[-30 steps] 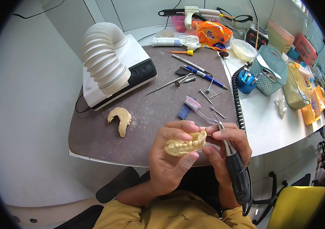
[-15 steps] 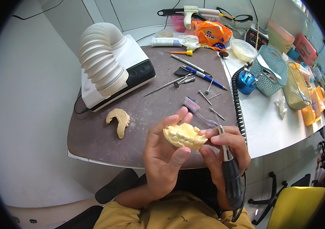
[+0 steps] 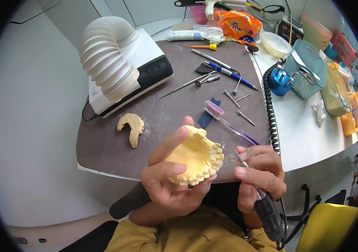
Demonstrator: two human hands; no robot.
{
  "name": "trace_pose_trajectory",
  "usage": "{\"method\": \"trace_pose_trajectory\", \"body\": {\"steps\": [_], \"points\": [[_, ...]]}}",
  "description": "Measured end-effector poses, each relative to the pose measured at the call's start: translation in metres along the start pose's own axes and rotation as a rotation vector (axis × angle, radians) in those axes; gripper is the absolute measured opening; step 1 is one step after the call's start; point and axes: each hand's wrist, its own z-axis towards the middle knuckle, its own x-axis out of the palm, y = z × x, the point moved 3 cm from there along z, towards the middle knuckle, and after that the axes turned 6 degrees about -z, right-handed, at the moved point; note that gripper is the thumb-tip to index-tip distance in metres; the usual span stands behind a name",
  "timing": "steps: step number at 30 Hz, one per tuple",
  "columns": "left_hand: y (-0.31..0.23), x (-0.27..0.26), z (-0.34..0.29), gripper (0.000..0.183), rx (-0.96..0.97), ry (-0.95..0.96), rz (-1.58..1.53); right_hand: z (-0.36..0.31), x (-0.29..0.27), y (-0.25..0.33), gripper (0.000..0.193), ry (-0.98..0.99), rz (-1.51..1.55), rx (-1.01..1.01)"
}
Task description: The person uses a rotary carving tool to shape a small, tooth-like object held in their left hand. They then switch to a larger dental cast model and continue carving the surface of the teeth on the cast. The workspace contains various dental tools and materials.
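Note:
My left hand (image 3: 168, 180) holds a yellow plaster dental cast (image 3: 195, 157) with its palate side turned up toward me and the row of teeth along its right edge. My right hand (image 3: 259, 174) grips a rotary handpiece (image 3: 267, 212) with a black grip, its thin tip pointing up-left, close to the cast's teeth but apart from them. A second yellow cast piece (image 3: 131, 127) lies on the brown work mat (image 3: 103, 147) to the left.
A white suction unit with a ribbed hose (image 3: 111, 59) stands at the mat's back left. A toothbrush (image 3: 229, 122), burs and hand instruments (image 3: 212, 71) lie on the mat. Baskets (image 3: 307, 69), a blue bur holder (image 3: 280, 82) and a coiled cable (image 3: 270, 109) sit on the right.
My left hand has turned the cast from teeth-forward to palate-up and lifted it closer. The right hand with the handpiece has shifted slightly away to the right.

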Motion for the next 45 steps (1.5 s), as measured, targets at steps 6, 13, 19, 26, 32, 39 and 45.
{"method": "trace_pose_trajectory", "body": {"steps": [6, 13, 19, 26, 32, 39, 45], "points": [[-0.002, 0.002, -0.008, 0.068, 0.049, 0.060, 0.174, -0.005, 0.007, 0.001, 0.033, -0.046, 0.183, 0.123], [-0.007, 0.005, -0.016, 0.083, 0.021, 0.140, 0.356, -0.013, 0.004, 0.001, 0.030, 0.029, 0.190, 0.207], [-0.006, 0.006, -0.018, 0.086, 0.035, 0.080, 0.406, -0.011, 0.002, 0.000, 0.031, 0.106, 0.210, 0.233], [-0.002, 0.005, -0.018, 0.086, 0.054, 0.046, 0.406, -0.010, 0.006, -0.002, 0.031, 0.076, 0.210, 0.196], [-0.002, 0.006, -0.018, 0.087, 0.065, 0.034, 0.401, -0.011, 0.006, -0.004, 0.030, 0.061, 0.227, 0.155], [-0.002, 0.004, -0.020, 0.088, 0.072, 0.023, 0.407, -0.012, 0.008, -0.006, 0.029, 0.047, 0.209, 0.132], [0.000, 0.004, -0.019, 0.089, 0.080, 0.014, 0.405, -0.011, 0.009, -0.005, 0.029, 0.029, 0.180, 0.123]]}}
